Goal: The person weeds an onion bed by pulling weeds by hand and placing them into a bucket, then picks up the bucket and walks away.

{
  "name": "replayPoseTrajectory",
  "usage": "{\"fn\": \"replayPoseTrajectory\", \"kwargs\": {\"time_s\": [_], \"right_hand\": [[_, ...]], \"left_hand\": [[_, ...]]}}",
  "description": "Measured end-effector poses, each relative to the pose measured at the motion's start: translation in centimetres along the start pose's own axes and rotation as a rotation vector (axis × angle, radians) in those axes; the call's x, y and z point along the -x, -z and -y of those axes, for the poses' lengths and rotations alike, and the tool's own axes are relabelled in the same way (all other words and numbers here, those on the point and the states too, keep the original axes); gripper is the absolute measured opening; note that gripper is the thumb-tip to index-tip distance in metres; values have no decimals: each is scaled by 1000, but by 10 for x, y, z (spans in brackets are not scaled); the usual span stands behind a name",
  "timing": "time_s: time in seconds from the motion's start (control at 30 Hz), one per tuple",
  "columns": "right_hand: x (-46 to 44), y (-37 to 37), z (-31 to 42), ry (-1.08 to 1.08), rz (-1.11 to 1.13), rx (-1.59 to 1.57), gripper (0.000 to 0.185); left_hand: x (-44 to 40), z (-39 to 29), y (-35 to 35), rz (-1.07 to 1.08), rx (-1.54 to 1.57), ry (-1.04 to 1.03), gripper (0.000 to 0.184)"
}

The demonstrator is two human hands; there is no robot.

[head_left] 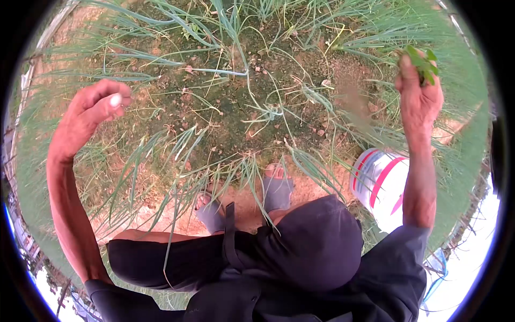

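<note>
My right hand (421, 99), raised at the upper right, is closed around a small bunch of broad green leaves (423, 63), which look like a pulled weed. Its roots or stem are hidden in the fingers. My left hand (99, 110) hovers at the left over the bed, fingers curled in and thumb bent close to them; nothing shows in it. Beneath both hands grow thin green onion plants (182, 142), many leaning or lying over. Between them lies dark, partly mossy soil (230, 112).
A white bucket (373, 180) with red bands stands at the right, below my right forearm. My feet, in grey footwear (278, 192), are on bare reddish soil (185, 214) at the bed's near edge. Denser onion leaves (397, 32) grow along the far side.
</note>
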State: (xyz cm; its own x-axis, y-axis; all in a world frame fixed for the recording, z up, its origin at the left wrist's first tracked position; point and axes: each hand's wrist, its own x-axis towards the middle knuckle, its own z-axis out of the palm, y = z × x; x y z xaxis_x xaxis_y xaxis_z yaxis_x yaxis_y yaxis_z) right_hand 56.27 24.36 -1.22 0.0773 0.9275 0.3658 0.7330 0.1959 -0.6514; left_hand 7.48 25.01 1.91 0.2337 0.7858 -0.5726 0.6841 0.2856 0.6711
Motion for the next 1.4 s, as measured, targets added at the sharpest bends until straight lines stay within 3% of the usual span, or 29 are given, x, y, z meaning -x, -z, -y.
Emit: {"fn": "replayPoseTrajectory", "kwargs": {"time_s": [0.07, 0.13, 0.17, 0.2, 0.23, 0.3, 0.4, 0.47, 0.53, 0.6, 0.67, 0.73, 0.83, 0.93, 1.03, 1.13, 1.17, 1.2, 1.27, 1.33, 1.4], "right_hand": [[22, 83, 4, -247, -377, -52, 24], [70, 150, -5, -388, -581, 1, 23], [106, 180, -19, -503, -509, 171, 24], [145, 209, -41, -397, -146, 770, 24], [179, 226, -46, -337, 117, 979, 23], [188, 228, -45, -349, 328, 1061, 20], [128, 159, -14, -537, 185, 708, 14], [80, 96, -16, -608, 287, 381, 17], [33, 26, -30, -517, 456, 256, 16], [4, -28, -60, -276, 658, 234, 16], [-10, -85, -56, -107, 894, 153, 16], [-8, -134, -38, 64, 1086, 75, 15], [-4, -200, -32, 351, 1500, 553, 12], [-22, -245, -56, 329, 1263, 771, 10], [-43, -288, -91, 419, 982, 635, 11], [-61, -339, -108, 810, 691, 524, 10], [-67, -357, -107, 583, 765, 359, 8], [-73, -364, -88, 150, 826, 3, 9], [-94, -385, -62, -149, 931, -236, 10], [-107, -389, -34, -587, 1101, -587, 35], [-119, -407, -20, -506, 1294, -305, 42]], "left_hand": [[-50, 17, -18, 105, -347, 25, 45], [-95, 59, -37, 186, -548, -88, 41], [-109, 71, -49, 224, -631, -47, 42], [-125, 82, -60, 263, -713, -3, 43], [-137, 95, -68, 259, -697, 28, 43], [-162, 132, -80, 260, -659, 100, 44], [-216, 218, -103, 156, -580, -23, 44], [-226, 230, -114, 60, -456, 44, 47], [-237, 243, -125, -53, -309, 72, 49], [-240, 247, -130, -147, -121, 146, 69], [-200, 173, -138, -400, -225, 29, 74], [-190, 190, -150, -339, -207, 135, 75], [-214, 204, -153, -285, -158, 213, 79], [-224, 207, -152, -295, -168, 369, 82], [-229, 207, -151, -321, -140, 571, 84], [-218, 190, -144, -350, -152, 404, 79], [-209, 164, -130, -323, -109, 435, 79], [-214, 176, -138, -337, -161, 472, 80], [-227, 209, -151, -312, -194, 461, 79], [-231, 208, -147, -258, -92, 510, 80], [-220, 183, -135, -216, -185, 481, 78]]}}
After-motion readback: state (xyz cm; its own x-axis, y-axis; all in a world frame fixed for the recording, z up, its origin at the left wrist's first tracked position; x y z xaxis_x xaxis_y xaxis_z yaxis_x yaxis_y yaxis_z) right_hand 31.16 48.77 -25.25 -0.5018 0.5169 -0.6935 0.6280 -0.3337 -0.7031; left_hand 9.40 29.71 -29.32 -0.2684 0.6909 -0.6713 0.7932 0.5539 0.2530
